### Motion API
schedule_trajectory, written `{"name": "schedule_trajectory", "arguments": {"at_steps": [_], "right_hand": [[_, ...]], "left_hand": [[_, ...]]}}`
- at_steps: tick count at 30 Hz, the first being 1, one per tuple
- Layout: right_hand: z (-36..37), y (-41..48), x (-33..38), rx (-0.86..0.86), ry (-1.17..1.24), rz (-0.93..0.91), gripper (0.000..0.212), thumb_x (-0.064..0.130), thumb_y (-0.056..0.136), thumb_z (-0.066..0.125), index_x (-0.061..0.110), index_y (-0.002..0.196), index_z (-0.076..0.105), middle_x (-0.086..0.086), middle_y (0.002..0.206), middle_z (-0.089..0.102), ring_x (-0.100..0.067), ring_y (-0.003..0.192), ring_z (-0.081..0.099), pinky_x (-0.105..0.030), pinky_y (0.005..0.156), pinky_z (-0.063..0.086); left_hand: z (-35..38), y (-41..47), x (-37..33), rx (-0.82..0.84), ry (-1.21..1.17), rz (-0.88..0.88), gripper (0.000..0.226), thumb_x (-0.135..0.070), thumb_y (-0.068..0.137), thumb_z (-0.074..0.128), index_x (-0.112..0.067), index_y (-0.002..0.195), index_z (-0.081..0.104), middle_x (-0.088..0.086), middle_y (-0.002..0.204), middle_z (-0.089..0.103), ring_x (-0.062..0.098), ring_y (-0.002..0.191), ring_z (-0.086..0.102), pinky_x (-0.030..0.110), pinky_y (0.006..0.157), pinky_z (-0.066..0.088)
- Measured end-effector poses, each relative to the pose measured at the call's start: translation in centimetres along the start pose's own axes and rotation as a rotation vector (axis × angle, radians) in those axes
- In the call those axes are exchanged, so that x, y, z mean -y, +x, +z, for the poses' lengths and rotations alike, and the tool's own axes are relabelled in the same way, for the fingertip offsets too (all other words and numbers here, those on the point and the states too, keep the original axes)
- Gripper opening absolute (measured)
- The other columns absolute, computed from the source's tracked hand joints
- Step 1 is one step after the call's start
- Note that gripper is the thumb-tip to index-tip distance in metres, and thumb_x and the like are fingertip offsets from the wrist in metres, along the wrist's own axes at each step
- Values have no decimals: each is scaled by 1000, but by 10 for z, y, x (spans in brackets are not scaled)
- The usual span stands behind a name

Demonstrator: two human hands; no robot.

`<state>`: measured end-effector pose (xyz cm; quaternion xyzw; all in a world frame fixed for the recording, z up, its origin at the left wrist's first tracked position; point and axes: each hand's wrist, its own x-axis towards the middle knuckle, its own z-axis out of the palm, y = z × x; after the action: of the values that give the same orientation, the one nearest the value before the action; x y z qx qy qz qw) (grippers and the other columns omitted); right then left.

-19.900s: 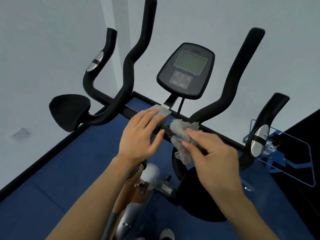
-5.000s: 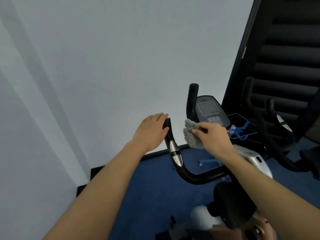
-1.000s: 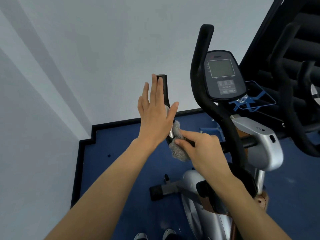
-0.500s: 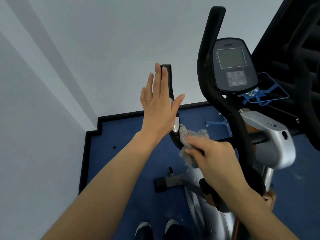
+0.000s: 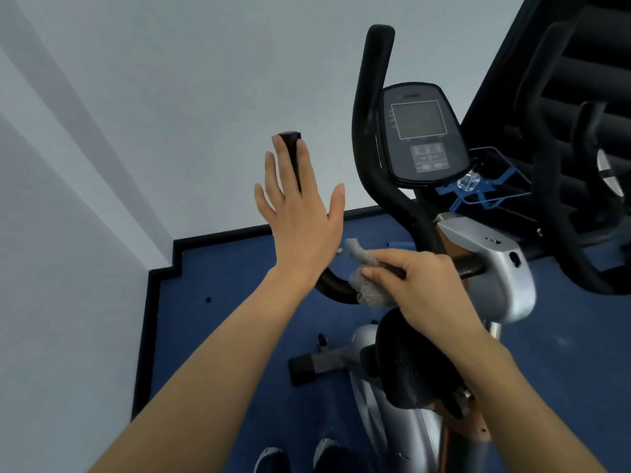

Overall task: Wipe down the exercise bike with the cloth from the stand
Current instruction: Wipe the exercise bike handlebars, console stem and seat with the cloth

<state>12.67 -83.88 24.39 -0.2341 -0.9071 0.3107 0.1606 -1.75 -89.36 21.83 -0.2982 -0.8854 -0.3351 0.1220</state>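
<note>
Head view: right hand [image 5: 423, 285] pinches a grey cloth [image 5: 367, 285] against the lower bend of the exercise bike's black handlebar [image 5: 336, 288], frame centre. Cloth looks soft, light and bunched; best held by a gathered wad. Left hand [image 5: 300, 223] lies flat and unclenched along the upright grip [image 5: 292, 145]. Blue wire holder [image 5: 485, 189], right of the console [image 5: 421, 134], contains a clear bottle [image 5: 468, 180].
</note>
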Motion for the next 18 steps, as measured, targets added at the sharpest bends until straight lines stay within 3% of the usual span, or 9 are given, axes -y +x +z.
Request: {"name": "schedule_trajectory", "arguments": {"at_steps": [2,4,7,9,11,15,18], "right_hand": [[1,2,-3,136,-48,-2,16,21,84,64,23,98,71,4,82,73,-3,75,62,-10,69,43],[1,1,-6,231,-68,-15,17,18,83,66,19,98,71,0,96,74,-4,93,62,-10,80,41],[-3,-2,-9,229,-46,-10,31,10,79,70,19,108,68,5,113,68,0,111,53,-9,99,30],[-7,2,-6,254,-106,-15,27,15,80,69,22,106,69,3,106,71,-8,104,60,-20,97,40],[-9,10,-4,255,-143,-38,18,19,82,67,22,99,72,-3,92,74,-16,87,65,-31,85,48],[-5,6,-3,214,-124,4,23,22,80,69,26,102,71,-1,95,74,-14,90,63,-22,84,45],[-13,-2,-10,231,-75,43,27,23,77,71,26,105,69,5,103,71,-6,96,61,-5,78,37]], "left_hand": [[3,0,1,-31,-7,2,68,-41,95,36,-16,149,2,7,157,-7,26,144,-5,49,114,1],[4,0,2,-45,-6,9,67,-40,95,35,-16,149,4,9,157,-5,27,144,-3,48,114,2],[5,1,3,-60,-16,14,65,-39,96,33,-14,149,6,10,157,-2,28,144,-2,48,114,3],[5,0,3,-67,-29,9,65,-40,96,33,-14,149,7,10,157,-2,28,144,-2,47,114,3],[6,0,2,-78,-26,11,65,-41,95,32,-14,149,7,9,157,-1,27,144,-1,46,114,2],[6,1,3,-86,-24,-3,66,-43,94,28,-14,149,7,9,157,0,27,144,-1,47,115,3],[5,0,2,-90,-36,3,65,-43,95,27,-14,149,6,8,157,0,27,144,-2,47,115,2]]}}
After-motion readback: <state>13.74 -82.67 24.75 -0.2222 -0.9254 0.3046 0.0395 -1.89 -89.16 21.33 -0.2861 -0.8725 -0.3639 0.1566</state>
